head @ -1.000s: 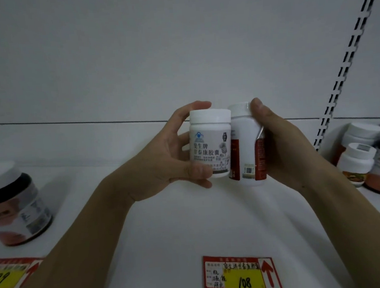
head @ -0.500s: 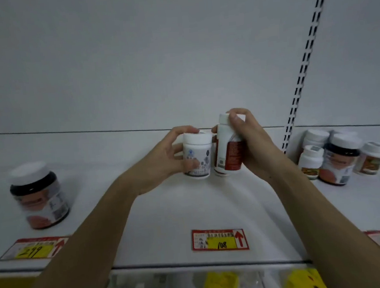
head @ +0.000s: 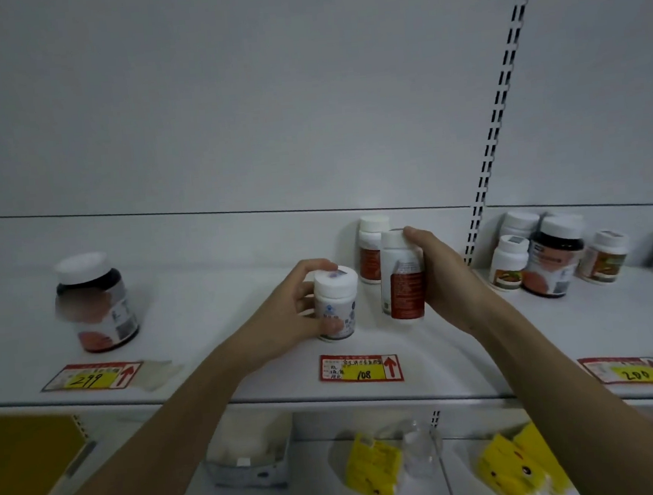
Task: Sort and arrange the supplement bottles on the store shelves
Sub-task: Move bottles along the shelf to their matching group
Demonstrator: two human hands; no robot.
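Right now each hand carries one bottle above the middle of the shelf point(head: 244, 317): the left hand point(head: 284, 322) has its fingers and thumb curled round a short white bottle point(head: 336, 305), upright, low near the front edge and just behind the 108 price tag point(head: 361, 367); whether its base touches the shelf I cannot tell. The right hand point(head: 444, 284) is wrapped round a taller red-labelled bottle point(head: 402, 276), long axis upright, held clear of the surface. Directly behind that taller bottle, toward the back edge, stands a matching red-labelled bottle point(head: 372, 249), so the pairing move likely runs backward from the right hand, which is the nearer one; the two must stay apart enough not to knock the standing bottle over. Outward to the left end sits a large dark jar point(head: 95, 303) behind a 299 tag point(head: 91, 378). Past the slotted upright point(head: 495, 122), toward the right end, a cluster of bottles point(head: 555, 259) stands behind a 200 tag point(head: 636, 374). Below the front edge, a lower shelf shows yellow packets point(head: 376, 468) and a small box point(head: 249, 467). White back panels rise behind.
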